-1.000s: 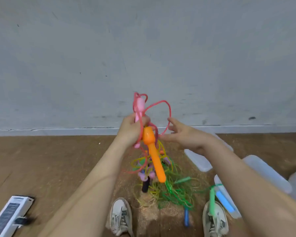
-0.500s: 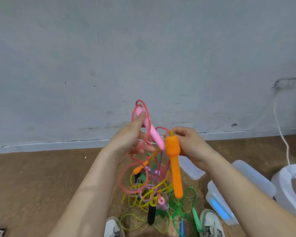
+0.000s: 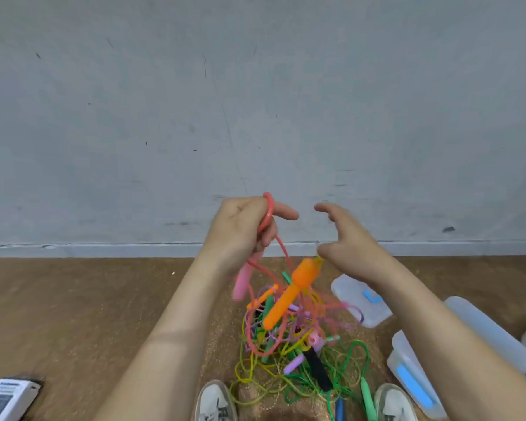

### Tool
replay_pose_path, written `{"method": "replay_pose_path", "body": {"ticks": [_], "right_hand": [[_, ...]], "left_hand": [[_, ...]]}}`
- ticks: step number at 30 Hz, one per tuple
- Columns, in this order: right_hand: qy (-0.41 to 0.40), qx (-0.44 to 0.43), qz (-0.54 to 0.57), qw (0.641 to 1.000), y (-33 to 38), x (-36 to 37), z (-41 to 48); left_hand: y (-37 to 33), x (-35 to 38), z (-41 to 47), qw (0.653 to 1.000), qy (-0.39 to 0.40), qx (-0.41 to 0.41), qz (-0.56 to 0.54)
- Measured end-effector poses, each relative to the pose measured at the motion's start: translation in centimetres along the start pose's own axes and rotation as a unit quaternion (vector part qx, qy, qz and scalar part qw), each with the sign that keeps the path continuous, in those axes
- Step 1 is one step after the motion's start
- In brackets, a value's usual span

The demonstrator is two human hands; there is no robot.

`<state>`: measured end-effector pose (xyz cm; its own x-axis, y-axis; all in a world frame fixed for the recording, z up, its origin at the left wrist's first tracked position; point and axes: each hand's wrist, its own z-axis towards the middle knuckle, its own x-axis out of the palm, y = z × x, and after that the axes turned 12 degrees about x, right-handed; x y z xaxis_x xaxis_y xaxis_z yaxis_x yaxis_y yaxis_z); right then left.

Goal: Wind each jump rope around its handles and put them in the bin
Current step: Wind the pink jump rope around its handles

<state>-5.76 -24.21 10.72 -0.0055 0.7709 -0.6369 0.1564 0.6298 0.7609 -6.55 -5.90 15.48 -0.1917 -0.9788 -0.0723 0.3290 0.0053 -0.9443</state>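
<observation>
We count two hands in the air. The left hand (image 3: pixel 240 229) grips the coral rope (image 3: pixel 269 208), fingers curled round it, one loop riding over the outstretched forefinger. The right hand (image 3: pixel 351 241) is spread wide, fingers loosely bent and holding nothing; its thumb tip sits right at the top end of the orange handle (image 3: pixel 289 294), and we cannot tell whether they touch.

Two handles hang just below the grip. The pink handle (image 3: pixel 242 282) is straight under the left hand and blurred. The orange handle, thick at the top and tapering, slants down between the two hands.

Further beneath the grip lies one tangle of ropes (image 3: pixel 255 375) on the wooden floor (image 3: pixel 88 314). In it we make out yellow, green, coral and purple cord. It also holds a black handle (image 3: pixel 316 369), a purple handle (image 3: pixel 293 363), a green handle (image 3: pixel 365 396), a blue handle (image 3: pixel 340 411) and a small orange handle (image 3: pixel 263 296).

Down and right of the grip are a clear bin (image 3: pixel 407 357) and a loose lid (image 3: pixel 359 312), each with one blue clip. Two white shoes (image 3: pixel 214 402) flank the tangle's near edge. One white device (image 3: pixel 3 399) lies far down-left.
</observation>
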Motion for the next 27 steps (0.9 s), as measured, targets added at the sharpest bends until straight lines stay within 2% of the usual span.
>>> {"method": "replay_pose_path", "body": {"ticks": [2, 4, 6, 8, 10, 13, 15, 18, 20, 22, 24, 25, 27], "right_hand": [[0.118, -0.057, 0.153, 0.979, 1.5, 0.2, -1.1], [0.227, -0.094, 0.19, 0.951, 1.8, 1.3, -1.3], [0.272, -0.087, 0.19, 0.939, 2.0, 3.0, -1.6], [0.289, -0.048, 0.201, 0.935, 2.3, 4.3, -2.0], [0.297, -0.003, 0.224, 0.928, 2.3, 4.8, -2.1], [0.288, 0.053, 0.275, 0.916, 2.0, 3.8, -1.8], [0.29, 0.082, 0.33, 0.895, 1.8, 3.2, -1.5], [0.326, 0.094, 0.404, 0.849, 1.8, 3.1, -1.4], [0.405, 0.074, 0.426, 0.806, 2.0, 3.3, -1.9], [0.457, 0.051, 0.413, 0.786, 2.4, 3.7, -2.7], [0.431, 0.052, 0.439, 0.787, 2.8, 3.7, -2.8], [0.398, 0.067, 0.477, 0.781, 3.0, 3.4, -2.6], [0.33, 0.09, 0.588, 0.733, 3.3, 1.9, -1.9]], "left_hand": [[-0.5, 0.6, -0.2, 0.999, 0.013, 0.025, -0.038], [-1.0, 0.7, -0.1, 0.99, 0.024, 0.047, -0.132], [-1.2, 0.5, 0.2, 0.972, 0.032, 0.057, -0.225], [-1.3, -0.1, 0.5, 0.955, 0.015, 0.063, -0.288], [-1.1, -1.1, 0.8, 0.945, -0.04, 0.054, -0.319], [-0.8, -2.8, 1.1, 0.958, -0.129, 0.046, -0.251], [-0.4, -3.0, 1.2, 0.965, -0.151, 0.028, -0.212], [-0.5, -1.7, 0.8, 0.957, -0.123, -0.011, -0.263], [-0.4, -0.6, 0.9, 0.955, -0.128, -0.001, -0.268], [-0.3, -0.4, 1.1, 0.957, -0.156, 0.02, -0.244], [0.1, -0.9, 1.4, 0.958, -0.161, 0.035, -0.234], [0.8, -1.0, 1.5, 0.962, -0.138, 0.024, -0.234], [2.4, -1.1, 1.2, 0.978, -0.01, -0.032, -0.206]]}}
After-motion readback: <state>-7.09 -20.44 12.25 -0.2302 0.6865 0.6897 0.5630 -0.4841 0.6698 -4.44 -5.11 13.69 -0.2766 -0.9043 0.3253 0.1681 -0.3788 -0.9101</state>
